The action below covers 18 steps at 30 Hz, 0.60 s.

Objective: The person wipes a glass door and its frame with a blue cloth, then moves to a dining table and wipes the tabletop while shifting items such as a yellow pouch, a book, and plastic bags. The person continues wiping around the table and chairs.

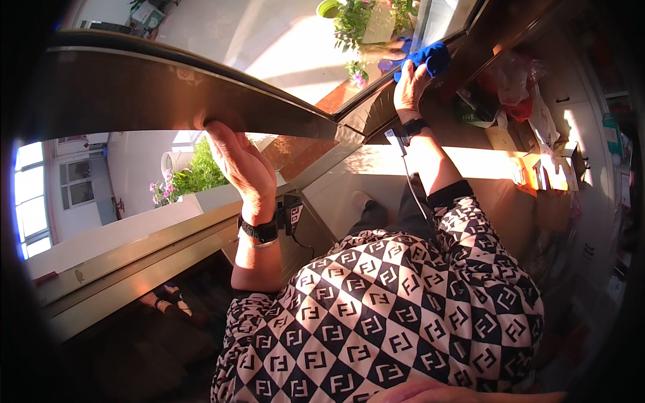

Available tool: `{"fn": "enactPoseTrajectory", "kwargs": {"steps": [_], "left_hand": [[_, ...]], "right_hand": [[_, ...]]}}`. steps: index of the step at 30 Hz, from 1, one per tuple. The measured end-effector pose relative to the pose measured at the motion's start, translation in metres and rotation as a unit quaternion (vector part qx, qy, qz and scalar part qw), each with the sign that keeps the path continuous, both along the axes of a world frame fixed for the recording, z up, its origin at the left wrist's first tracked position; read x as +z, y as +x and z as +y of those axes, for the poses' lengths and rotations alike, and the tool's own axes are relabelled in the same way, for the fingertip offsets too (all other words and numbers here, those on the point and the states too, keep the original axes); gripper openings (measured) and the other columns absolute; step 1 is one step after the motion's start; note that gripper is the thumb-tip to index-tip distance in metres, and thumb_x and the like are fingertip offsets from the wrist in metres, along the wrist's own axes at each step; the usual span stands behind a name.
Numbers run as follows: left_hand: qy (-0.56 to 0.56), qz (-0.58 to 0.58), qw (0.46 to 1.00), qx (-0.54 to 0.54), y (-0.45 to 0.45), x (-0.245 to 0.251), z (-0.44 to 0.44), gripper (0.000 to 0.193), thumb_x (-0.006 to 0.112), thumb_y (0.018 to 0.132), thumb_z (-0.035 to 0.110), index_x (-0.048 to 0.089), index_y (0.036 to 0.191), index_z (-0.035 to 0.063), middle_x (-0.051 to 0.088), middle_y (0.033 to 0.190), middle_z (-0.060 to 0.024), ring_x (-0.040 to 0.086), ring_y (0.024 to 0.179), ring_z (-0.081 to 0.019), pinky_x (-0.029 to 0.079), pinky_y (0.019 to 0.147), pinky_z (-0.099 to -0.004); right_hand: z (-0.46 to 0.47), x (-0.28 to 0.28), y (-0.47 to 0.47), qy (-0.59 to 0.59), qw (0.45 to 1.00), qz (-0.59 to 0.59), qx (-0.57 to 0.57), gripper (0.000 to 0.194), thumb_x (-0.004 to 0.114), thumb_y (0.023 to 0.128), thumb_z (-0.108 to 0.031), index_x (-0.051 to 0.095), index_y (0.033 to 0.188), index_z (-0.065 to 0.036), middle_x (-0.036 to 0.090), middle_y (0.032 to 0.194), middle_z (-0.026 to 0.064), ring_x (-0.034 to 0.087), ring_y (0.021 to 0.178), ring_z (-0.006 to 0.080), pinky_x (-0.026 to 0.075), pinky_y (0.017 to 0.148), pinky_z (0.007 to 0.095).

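A blue cloth [432,59] is bunched in my right hand [410,90] and pressed against the glass pane [282,45] beside its dark metal frame. The cloth and the hand are mirrored faintly in the glass. My left hand [244,169] holds the lower edge of the wide brown metal frame [126,85] of this glazed panel. Some of its fingertips are hidden at the frame. Both wrists wear black straps with small devices; a cable [410,176] runs down from the right one.
Beyond the panel are flowering plants [196,176] and a white ledge [126,237]. A metal sill track [151,272] runs along the left. Cardboard boxes [546,166] and plastic bags [521,85] stand by cabinets on the right. Sunlight falls across the floor [438,161].
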<state>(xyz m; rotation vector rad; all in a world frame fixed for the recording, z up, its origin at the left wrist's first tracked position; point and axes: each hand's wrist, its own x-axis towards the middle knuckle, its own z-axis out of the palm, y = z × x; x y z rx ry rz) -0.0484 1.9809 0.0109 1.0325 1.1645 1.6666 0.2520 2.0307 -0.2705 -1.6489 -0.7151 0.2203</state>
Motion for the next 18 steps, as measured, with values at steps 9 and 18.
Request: {"fn": "enactPoseTrajectory", "kwargs": {"steps": [9, 18], "left_hand": [[-0.022, 0.028, 0.998, -0.052, 0.052, 0.003, 0.032, 0.044, 0.055, 0.114, 0.054, 0.06, 0.131, 0.0134, 0.047, 0.106, 0.0073, 0.043, 0.099, -0.0064, 0.037, 0.099, -0.0291], [-0.001, 0.025, 0.996, -0.09, 0.059, 0.004, 0.056, 0.029, 0.052, 0.117, 0.046, 0.057, 0.114, 0.0181, 0.043, 0.101, 0.0075, 0.04, 0.093, -0.0058, 0.036, 0.094, -0.0256]], "right_hand": [[-0.103, 0.038, -0.181, -0.064, 0.973, 0.086, 0.204, 0.071, 0.062, 0.109, -0.024, 0.029, 0.17, -0.007, 0.029, 0.168, 0.0278, 0.032, 0.152, 0.0461, 0.026, 0.127, 0.0576], [-0.031, 0.062, -0.124, -0.019, 0.985, 0.099, 0.139, 0.055, 0.038, 0.116, -0.05, 0.06, 0.14, -0.006, 0.048, 0.159, 0.0199, 0.028, 0.155, 0.0427, 0.012, 0.131, 0.055]]}}
